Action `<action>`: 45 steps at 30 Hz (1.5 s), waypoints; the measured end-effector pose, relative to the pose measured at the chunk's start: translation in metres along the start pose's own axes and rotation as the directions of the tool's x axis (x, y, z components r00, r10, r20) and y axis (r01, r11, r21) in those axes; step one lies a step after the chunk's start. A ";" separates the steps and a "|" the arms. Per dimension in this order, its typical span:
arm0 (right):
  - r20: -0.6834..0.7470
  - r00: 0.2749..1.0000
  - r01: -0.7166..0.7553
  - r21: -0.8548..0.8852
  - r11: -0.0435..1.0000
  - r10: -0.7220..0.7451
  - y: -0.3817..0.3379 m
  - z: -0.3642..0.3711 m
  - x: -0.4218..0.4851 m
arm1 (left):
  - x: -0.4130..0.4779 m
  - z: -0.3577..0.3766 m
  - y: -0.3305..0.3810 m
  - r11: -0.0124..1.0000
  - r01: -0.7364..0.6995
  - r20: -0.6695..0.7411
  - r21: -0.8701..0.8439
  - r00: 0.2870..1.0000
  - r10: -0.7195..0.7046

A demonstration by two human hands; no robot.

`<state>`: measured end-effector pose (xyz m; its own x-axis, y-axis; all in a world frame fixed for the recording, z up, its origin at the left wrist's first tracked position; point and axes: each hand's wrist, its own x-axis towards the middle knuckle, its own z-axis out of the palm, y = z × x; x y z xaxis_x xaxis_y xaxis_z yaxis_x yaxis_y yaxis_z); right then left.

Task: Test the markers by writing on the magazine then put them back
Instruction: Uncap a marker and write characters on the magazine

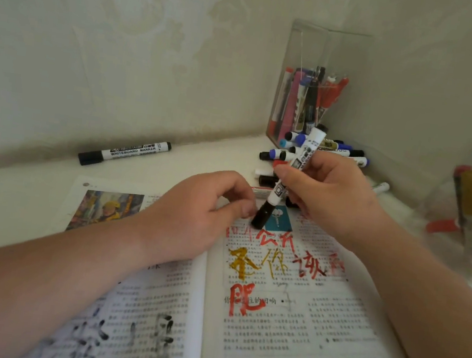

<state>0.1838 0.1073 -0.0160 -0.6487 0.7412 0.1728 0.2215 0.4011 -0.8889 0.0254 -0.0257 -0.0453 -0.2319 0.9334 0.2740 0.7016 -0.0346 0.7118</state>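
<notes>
Head view: an open printed magazine [283, 335] is laid flat on the white surface [16, 195], its near edge cut off by the frame.
Right hand [326, 190]: a white-barrelled marker with a black cap [277, 191] is gripped around its middle by the curled fingers [289, 175], tilted, cap end down over the top of the right page.
Left hand [203, 213]: rested on the left page, fingers [237, 185] curled narrow. The thumb tip is set just beside the black cap; whether it touches cannot be told.
Page marks: red and gold characters are written on the right page, black ones on the left.
Back corner: a tall clear plastic box [308, 53] of pens is stood against the walls, with a heap of loose capped markers [337, 153] at its foot, just behind the right hand.
Left side: a black whiteboard marker [124, 152] is laid alone near the wall, apart from the magazine, with bare surface around it.
Right edge: a blurred clear container [435, 205] with gold and red markers is seen.
</notes>
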 end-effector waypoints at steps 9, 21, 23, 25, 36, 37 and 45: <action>-0.040 0.999 0.004 0.503 0.865 0.018 0.001 -0.003 0.005 | 0.000 -0.002 0.001 0.999 -0.026 -0.178 -0.042 0.984 0.018; -0.267 0.947 -0.015 0.523 0.852 0.180 0.002 0.004 0.012 | 0.003 -0.006 -0.009 0.999 0.001 -0.346 0.034 0.938 0.011; -0.263 0.938 -0.026 0.595 0.804 0.225 0.000 0.004 0.012 | 0.002 -0.006 -0.007 0.989 -0.043 -0.433 0.139 0.896 0.100; -0.265 0.924 -0.054 0.621 0.782 0.274 -0.002 0.006 0.015 | 0.000 -0.008 -0.002 0.960 -0.140 -0.483 0.242 0.841 0.244; -0.175 0.916 -0.231 0.504 0.832 0.360 -0.027 0.058 0.062 | -0.011 -0.039 0.006 0.813 -0.071 0.279 0.578 0.953 -0.115; -0.168 0.913 -0.241 0.515 0.822 0.372 -0.027 0.063 0.067 | -0.011 -0.043 0.004 0.824 -0.074 0.310 0.562 0.942 -0.127; 0.218 0.930 -0.360 0.372 0.856 0.297 -0.038 0.081 0.081 | -0.019 -0.091 -0.005 0.799 0.048 0.449 0.600 0.806 -0.386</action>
<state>0.0636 0.1087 -0.0020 -0.6962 0.6908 -0.1954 0.1524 -0.1238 -0.9805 -0.0353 -0.0755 0.0052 -0.1548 0.9260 -0.3444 0.9534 0.2314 0.1937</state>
